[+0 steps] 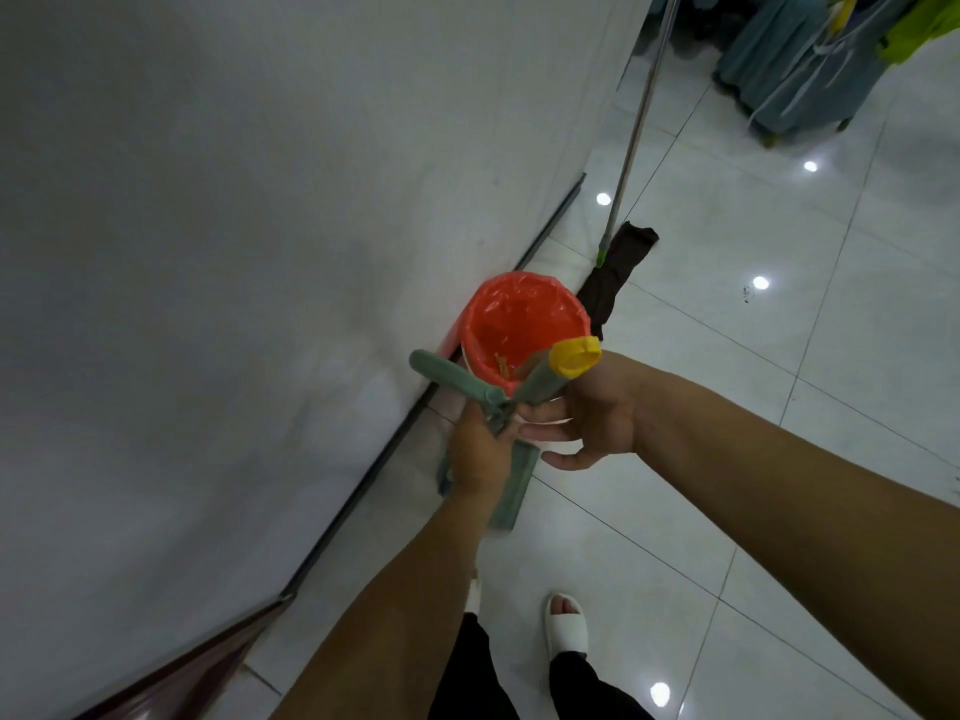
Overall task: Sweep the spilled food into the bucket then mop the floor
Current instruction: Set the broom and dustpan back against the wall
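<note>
The bucket (524,314) stands on the floor against the foot of the wall (234,252), lined with an orange-red bag; a few yellowish scraps of food (502,364) lie inside it, on its near side. Directly over and just in front of its near rim, two green handles cross like scissors. One, the handle with the yellow cap (574,358), slants up to the right; the other green handle (451,373) slants up to the left. Below them hangs a flat green pan (515,485), near the floor and blurred.

The left hand (480,452) holds the crossing point of the two handles, its grip wrapped tight round the joint. The right hand (592,415) sits just right of it, fingers reaching out nearly straight toward the left hand. The yellow-capped handle lies against its thumb side — whether the thumb closes on it I cannot tell.

Farther off, right of the bucket, the mop (618,272) leans on the wall: its dark cloth head rests on the tiles, touching or almost touching the bucket's far side, and its metal pole rises up and away. A small dark speck of debris (746,293) lies on the white tiled floor (753,407) to the right, well apart from the bucket. Clothes (800,65) hang at the far right. At the near edge a foot in a white slipper (566,628) stands on the tiles.
</note>
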